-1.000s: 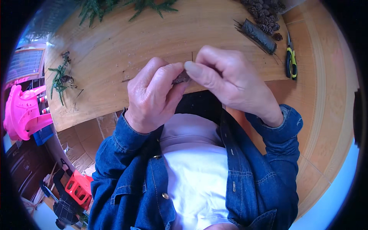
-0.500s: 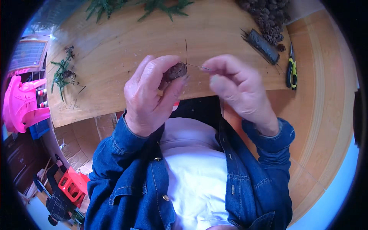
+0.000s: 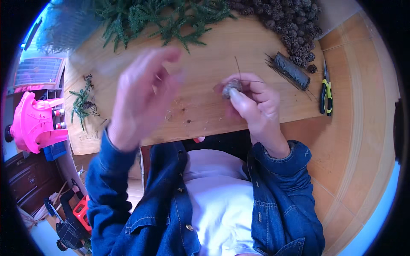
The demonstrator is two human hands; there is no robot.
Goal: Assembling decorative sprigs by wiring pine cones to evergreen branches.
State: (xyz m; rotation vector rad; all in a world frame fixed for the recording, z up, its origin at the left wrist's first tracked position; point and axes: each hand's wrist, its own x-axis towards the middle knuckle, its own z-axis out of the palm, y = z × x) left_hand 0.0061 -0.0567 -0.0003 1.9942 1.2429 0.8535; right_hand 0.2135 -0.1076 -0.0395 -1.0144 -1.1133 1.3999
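A small brown pine cone [image 3: 232, 88] is pinched between the thumb and fingers of my right hand [image 3: 258, 100], over the table's near middle. Thin dark wire [image 3: 238, 66] comes off the cone, one end pointing up and another running right across my fingers. My left hand [image 3: 147, 91] is in the air over the left part of the table, blurred by motion. Its fingers look apart and curved, and I see nothing in them. Ahead of it lies a heap of green artificial fir sprigs [image 3: 149, 21].
A pile of pine cones [image 3: 294, 30] fills the far right corner. Near it are a dark bundle of wires [image 3: 290, 70] and yellow-black pliers [image 3: 326, 91] at the table's right edge. A finished-looking sprig [image 3: 83, 102] lies at left. Beyond stand a pink stool [image 3: 34, 121] and another person [image 3: 68, 228].
My left hand has let go of the pine cone and moved left and up. My right hand now holds the cone instead of just the wire. More sprigs and cones show at the top.
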